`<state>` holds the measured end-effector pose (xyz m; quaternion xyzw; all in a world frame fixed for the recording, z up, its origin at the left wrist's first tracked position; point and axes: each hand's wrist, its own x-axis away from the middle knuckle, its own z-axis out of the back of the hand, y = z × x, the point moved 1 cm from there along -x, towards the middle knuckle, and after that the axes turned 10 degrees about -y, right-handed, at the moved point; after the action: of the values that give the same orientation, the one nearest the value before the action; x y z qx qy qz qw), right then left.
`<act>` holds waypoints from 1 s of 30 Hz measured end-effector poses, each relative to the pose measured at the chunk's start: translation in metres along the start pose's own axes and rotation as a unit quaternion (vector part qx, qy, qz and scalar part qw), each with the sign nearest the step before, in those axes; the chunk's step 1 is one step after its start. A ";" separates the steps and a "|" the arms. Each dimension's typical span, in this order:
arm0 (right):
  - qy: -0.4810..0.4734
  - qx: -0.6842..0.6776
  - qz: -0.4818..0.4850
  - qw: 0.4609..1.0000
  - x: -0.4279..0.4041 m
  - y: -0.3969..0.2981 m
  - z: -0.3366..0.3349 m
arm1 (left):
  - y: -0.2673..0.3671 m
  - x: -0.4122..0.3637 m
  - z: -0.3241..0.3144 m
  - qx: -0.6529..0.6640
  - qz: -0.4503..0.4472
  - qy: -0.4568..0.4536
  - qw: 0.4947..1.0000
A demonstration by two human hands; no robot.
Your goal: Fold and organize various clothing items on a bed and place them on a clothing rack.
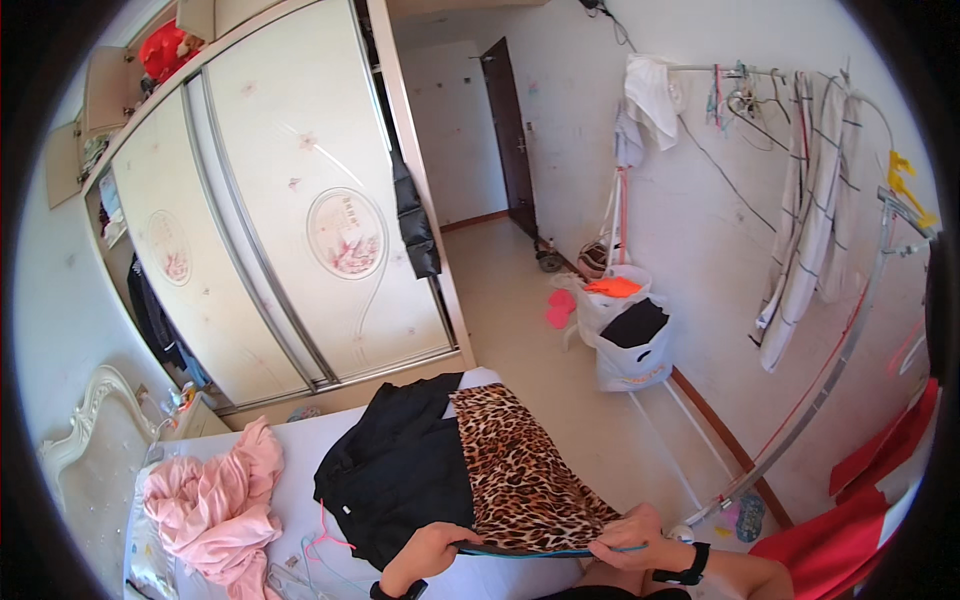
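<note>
A leopard-print cloth garment (517, 472) is stretched at its near edge between my two hands. My left hand (427, 551) grips the edge's left end, and my right hand (630, 536) pinches its right end. A thin blue strip, perhaps part of a hanger, runs along that edge. Beyond and to the left, a black garment (405, 450) lies spread on the bed (307, 442), partly beside the leopard cloth. A pink hanger (322, 532) pokes out at the black garment's left edge, with thin blue hanger wire near it.
Crumpled pink fabric (217, 502) lies on the bed's left side. A sliding-door wardrobe (292, 202) stands beyond. Bags of clothes (637, 364) rest on a white frame to the right. A curved metal rail (817, 405) and red fabric (832, 532) are near my right arm.
</note>
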<state>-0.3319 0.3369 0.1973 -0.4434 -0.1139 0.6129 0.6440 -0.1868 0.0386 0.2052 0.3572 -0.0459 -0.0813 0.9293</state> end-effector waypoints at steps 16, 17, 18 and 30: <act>0.039 0.010 -0.094 0.995 0.008 0.021 0.009 | 0.000 -0.007 -0.013 0.116 0.012 0.017 0.993; 0.045 0.009 -0.100 0.994 0.004 0.016 0.014 | -0.001 -0.007 -0.013 0.137 0.009 0.020 0.990; 0.017 0.026 -0.088 0.996 0.000 0.009 0.018 | -0.002 -0.008 -0.012 0.138 0.007 0.011 0.990; 0.014 0.118 -0.090 0.989 -0.014 -0.001 0.020 | 0.007 -0.015 -0.011 -0.053 0.014 0.101 0.993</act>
<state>-0.3484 0.3333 0.2149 -0.3605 -0.0711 0.5554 0.7460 -0.1993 0.0539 0.2014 0.3131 0.0474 -0.0338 0.9479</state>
